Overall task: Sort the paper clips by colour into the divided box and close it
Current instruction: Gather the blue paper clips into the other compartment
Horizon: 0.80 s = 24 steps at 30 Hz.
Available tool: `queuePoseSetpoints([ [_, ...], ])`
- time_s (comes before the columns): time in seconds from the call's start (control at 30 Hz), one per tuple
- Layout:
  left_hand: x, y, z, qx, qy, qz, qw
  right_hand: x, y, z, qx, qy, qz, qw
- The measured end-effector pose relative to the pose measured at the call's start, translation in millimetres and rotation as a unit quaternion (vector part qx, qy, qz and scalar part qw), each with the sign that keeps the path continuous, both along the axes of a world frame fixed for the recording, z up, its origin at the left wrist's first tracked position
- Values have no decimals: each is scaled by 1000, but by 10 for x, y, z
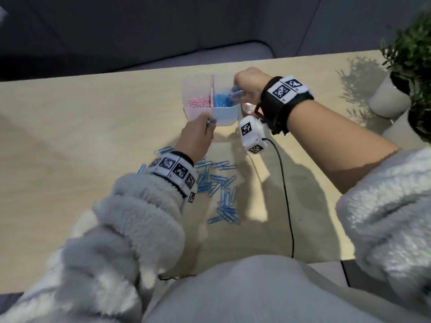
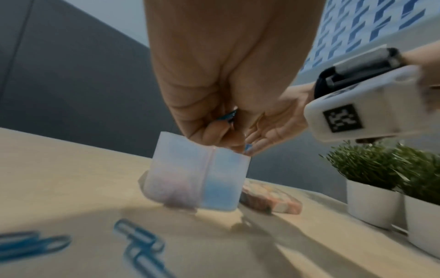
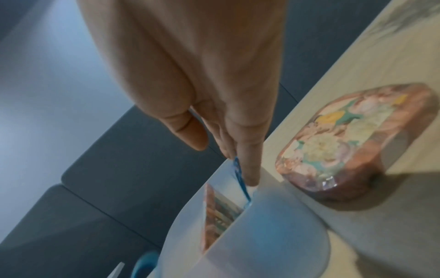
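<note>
Two compartments split the translucent plastic divided box (image 1: 224,115), which stands open on the pale wood-grain table (image 1: 70,127): pink paper clips (image 1: 199,101) fill the left one, blue paper clips (image 1: 222,101) the right, and a thin upright wall printed with a floral pattern runs between them, front to back. No brand or readable writing shows anywhere (only black-and-white square marker tags on the wristbands and the white wrist camera (image 1: 250,135)). The right hand (image 1: 248,86) hovers over the blue compartment with its fingers pointing down, pinching a small bundle of blue clips (image 1: 236,93) whose long axes hang nearly vertical, their lower ends at the box's rim. The left hand (image 1: 198,136) sits just in front of the box's near left corner, fingers curled round a few blue clips (image 2: 227,115) that poke out between them. Loose blue wire clips (image 1: 221,197), each a rounded elongated loop, lie scattered on the table near the person, pointing every which way. Just to the right of the box lies its lid (image 3: 352,143), a rounded-square piece with a glossy floral print in pink, cream, yellow and teal. Farther right stand leafy green plants in plain white pots (image 1: 389,99). Fluffy grey fleece sleeves (image 1: 130,220) cover both arms; the right one is pushed up past the forearm.
</note>
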<state>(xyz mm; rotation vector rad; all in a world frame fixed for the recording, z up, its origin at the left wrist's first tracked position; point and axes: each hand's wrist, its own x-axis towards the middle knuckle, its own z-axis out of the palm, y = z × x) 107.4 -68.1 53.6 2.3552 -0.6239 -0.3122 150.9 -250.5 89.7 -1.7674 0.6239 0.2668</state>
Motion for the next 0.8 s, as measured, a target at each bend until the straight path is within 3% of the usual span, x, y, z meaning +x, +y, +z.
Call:
queuePoseSetpoints([
  [0.17,439,-517,153,64,-55,-2,996,-86,-49,-71,48,-34,-75,996],
  [0.37,743,-950,188,218,-38,0,975,-851,-80,-52,102,-74,-100,987],
  [0.47,711,-948,225,179,-14,10,984,-1185,-157,-56,46,-66,-86,993],
  [0.57,473,-667,279,89,-39,6,995,-1486,-142,-186,-47,-58,-10,997],
  [0.63,225,-388,204,33,-60,-31,997,-1664,-107,-377,-123,-48,93,987],
  [0.7,-71,-50,22,34,-10,-100,994,-1856,-22,-560,-195,-2,216,957],
  [0.8,-491,488,-349,152,43,-182,971,-2094,163,-777,-310,28,359,880],
])
